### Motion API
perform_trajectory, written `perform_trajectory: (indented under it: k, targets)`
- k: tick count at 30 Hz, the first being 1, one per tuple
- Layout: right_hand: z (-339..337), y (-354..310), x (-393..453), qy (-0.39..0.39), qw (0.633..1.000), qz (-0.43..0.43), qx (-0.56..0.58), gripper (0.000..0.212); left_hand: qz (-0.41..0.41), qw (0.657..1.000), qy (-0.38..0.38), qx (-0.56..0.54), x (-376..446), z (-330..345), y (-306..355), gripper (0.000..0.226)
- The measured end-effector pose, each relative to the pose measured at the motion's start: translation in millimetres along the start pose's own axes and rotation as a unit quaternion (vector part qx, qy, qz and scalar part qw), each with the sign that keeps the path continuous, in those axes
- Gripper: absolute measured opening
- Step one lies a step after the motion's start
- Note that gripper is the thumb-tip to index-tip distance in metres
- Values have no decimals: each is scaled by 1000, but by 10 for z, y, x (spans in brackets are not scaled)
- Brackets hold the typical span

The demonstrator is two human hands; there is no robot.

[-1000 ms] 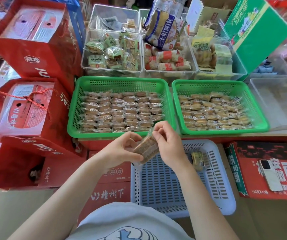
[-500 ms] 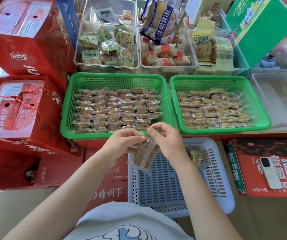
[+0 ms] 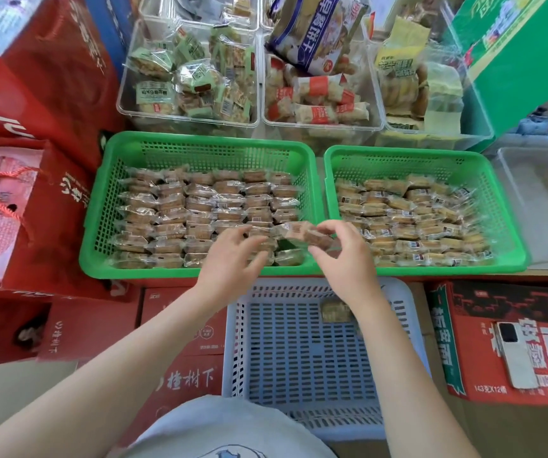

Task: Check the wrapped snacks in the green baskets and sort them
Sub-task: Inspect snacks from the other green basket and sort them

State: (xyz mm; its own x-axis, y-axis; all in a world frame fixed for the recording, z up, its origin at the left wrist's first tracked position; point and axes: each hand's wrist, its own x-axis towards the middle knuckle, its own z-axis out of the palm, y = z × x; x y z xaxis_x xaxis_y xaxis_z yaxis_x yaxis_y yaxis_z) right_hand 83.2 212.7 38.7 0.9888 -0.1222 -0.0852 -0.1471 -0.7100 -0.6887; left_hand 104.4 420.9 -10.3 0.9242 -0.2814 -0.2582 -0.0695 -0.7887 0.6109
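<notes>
Glossy clear film wraps snacks (image 3: 206, 206) in green plastic-mesh baskets (image 3: 200, 143).

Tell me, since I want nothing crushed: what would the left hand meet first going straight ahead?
Probably the wrapped snacks in the left green basket; the left hand already hovers over them, height unclear.

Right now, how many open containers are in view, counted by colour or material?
Green plastic mesh baskets: 2, left and right
Pale blue plastic slotted basket: 1
Clear plastic bins holding packaged snacks in the row behind: 3
Clear plastic bin at far right: 1
Total: 7; bins further back are cut off.
</notes>
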Motion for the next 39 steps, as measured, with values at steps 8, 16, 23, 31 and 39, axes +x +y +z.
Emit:
perform_trajectory:
  k: [8,16,23,31,39]
  targets:
    - [174,220,396,-87,984,-95,-125,38,77,961,-112,241,537,320,-196,84]
    - [386,258,583,-145,965,-109,-191,38,5,967,-132,216,700,302,-274,79]
    - [624,321,671,-162,944,-119,-261,32,11,973,-119,197,693,332,-303,76]
    - [776,432,781,-107,909,-142,-377,14,117,970,-68,199,498,331,-309,79]
    - [648,379,1016,-100,926,-130,-339,24,86,966,-139,198,543,361,-314,78]
